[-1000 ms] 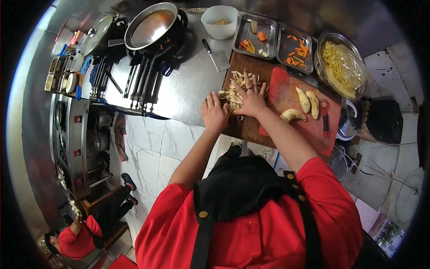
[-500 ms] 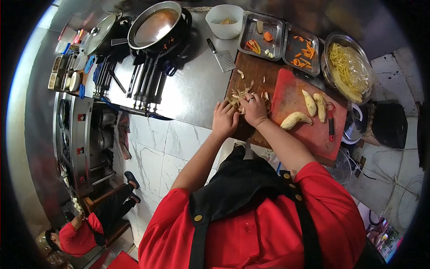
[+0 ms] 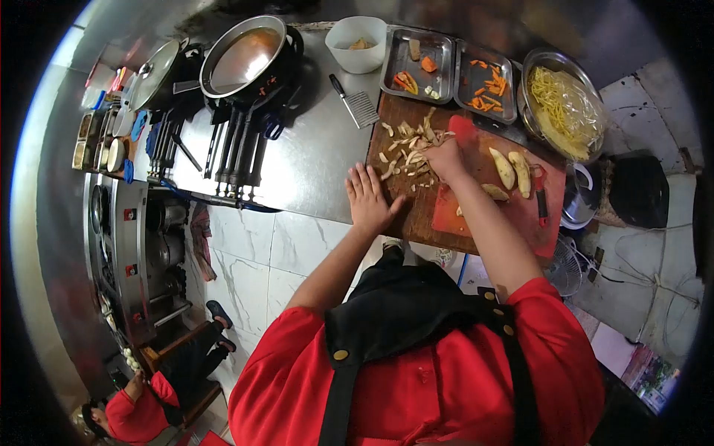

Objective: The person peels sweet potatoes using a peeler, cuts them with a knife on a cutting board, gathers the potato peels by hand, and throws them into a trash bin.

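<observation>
My left hand (image 3: 370, 201) lies flat with fingers spread where the steel counter meets the brown wooden board. My right hand (image 3: 444, 157) is closed around some pale peelings (image 3: 421, 134) at the left side of the red cutting board (image 3: 513, 215). More peelings are scattered over the wooden board (image 3: 416, 215) between my hands. On the red board lie peeled, long, pale-yellow vegetables (image 3: 503, 169); one is partly hidden by my right forearm. A peeler (image 3: 541, 201) with a red and black handle rests beside them.
A crinkle cutter (image 3: 361, 108), a white tub (image 3: 357, 46), two metal trays (image 3: 485, 111) with carrot pieces and a bowl of yellow noodles (image 3: 558, 111) stand along the back. A pot of liquid (image 3: 244, 63) is at left. Another person (image 3: 141, 405) sits lower left.
My hands have moved apart: the left has slid off the peelings and spread flat; the right has moved right with peelings. The peelings are more spread out, and the red board's position has shifted.
</observation>
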Demonstrator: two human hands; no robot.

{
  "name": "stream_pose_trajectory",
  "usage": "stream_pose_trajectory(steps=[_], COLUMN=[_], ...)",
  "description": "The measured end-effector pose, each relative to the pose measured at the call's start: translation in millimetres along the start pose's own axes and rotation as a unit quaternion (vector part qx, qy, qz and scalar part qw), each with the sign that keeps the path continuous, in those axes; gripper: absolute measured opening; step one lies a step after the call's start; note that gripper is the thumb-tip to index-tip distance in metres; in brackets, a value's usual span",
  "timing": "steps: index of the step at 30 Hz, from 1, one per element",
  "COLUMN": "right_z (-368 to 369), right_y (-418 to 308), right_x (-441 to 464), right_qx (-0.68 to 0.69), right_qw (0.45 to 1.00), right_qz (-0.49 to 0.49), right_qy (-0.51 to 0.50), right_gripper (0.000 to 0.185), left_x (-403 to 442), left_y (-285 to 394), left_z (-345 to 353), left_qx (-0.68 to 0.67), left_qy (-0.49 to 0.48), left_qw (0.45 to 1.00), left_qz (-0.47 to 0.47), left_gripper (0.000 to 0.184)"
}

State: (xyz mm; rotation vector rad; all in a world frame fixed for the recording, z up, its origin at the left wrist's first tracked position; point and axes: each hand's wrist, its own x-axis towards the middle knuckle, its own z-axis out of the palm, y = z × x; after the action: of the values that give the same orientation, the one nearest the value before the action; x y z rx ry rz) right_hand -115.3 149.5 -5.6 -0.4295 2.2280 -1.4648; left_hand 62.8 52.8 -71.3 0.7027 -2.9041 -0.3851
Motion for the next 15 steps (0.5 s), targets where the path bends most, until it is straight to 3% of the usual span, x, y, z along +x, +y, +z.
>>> stream_pose_trajectory(steps=[4, 6, 9, 12, 13, 15], right_z=[-12.0, -22.4, -30.8, -44.7, -47.6, -53.0], right_y=[20.5, -0.3, 0.4, -14.8, -14.6, -15.8], right_x=[11.5, -2.6, -3.8, -13.8, -13.3, -13.3], right_qx=[0.005, 0.148, 0.163, 0.173, 0.174, 0.237], right_qw=[0.998, 0.987, 0.985, 0.982, 0.982, 0.966], right_qz=[-0.005, -0.055, -0.039, -0.062, -0.062, -0.098], right_qy=[0.066, 0.024, 0.052, 0.045, 0.048, 0.044], right_gripper=[0.019, 0.017, 0.014, 0.014, 0.014, 0.015], left_x=[57.6, 90.5, 117.9, 116.2, 116.9, 116.1], left_y=[6.3, 6.7, 16.7, 26.6, 24.2, 16.4], left_z=[7.0, 17.7, 23.1, 24.2, 23.2, 19.7], left_qx=[0.003, -0.023, -0.038, 0.009, 0.009, -0.250], left_qy=[0.012, 0.010, 0.014, -0.064, -0.065, -0.147], left_qw=[0.999, 0.998, 0.995, 0.962, 0.961, 0.879], left_qz=[0.030, 0.049, 0.092, 0.267, 0.270, 0.378], left_gripper=[0.090, 0.090, 0.083, 0.066, 0.066, 0.058])
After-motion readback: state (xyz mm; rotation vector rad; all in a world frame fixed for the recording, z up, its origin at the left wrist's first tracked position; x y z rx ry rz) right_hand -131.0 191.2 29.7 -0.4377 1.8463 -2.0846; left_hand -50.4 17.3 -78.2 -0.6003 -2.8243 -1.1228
